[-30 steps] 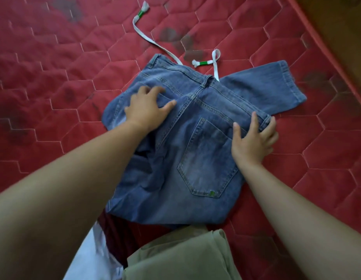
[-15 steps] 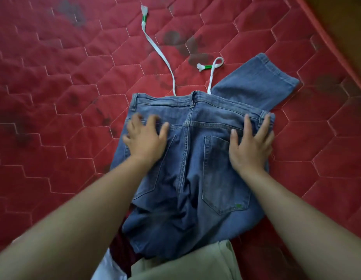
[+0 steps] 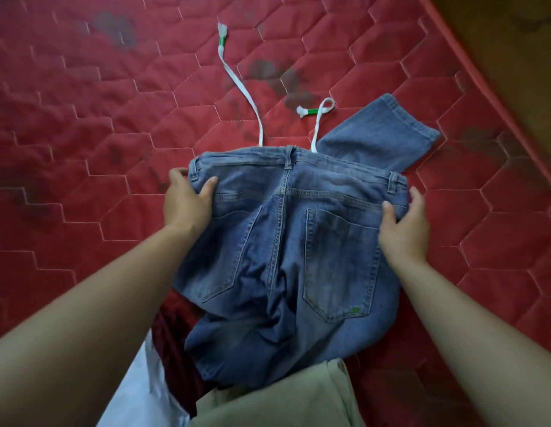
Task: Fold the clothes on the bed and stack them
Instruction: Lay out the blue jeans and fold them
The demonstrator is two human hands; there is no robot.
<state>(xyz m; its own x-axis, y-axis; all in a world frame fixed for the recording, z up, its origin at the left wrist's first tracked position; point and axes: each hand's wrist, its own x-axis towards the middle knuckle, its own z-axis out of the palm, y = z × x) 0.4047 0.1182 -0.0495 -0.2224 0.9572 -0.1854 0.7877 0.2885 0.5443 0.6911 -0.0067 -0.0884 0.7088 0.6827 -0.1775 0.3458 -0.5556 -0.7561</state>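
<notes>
- My left hand (image 3: 188,204) and right hand (image 3: 403,224) grip the jeans (image 3: 286,257) by the waistband sides, centre of the red mattress (image 3: 83,118).
- Drawstring (image 3: 237,84) trails toward 12.
- Beige garment (image 3: 277,402) at 6 crowds the near edge.

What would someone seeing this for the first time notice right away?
The blue jeans in the middle, back pockets up, with the left hand and right hand gripping the two ends of the waistband. Next, the white drawstring with green-banded tips, trailing from the waistband across the red quilted mattress beyond. At the near edge, a khaki garment and a white cloth peek out below the jeans.
</notes>
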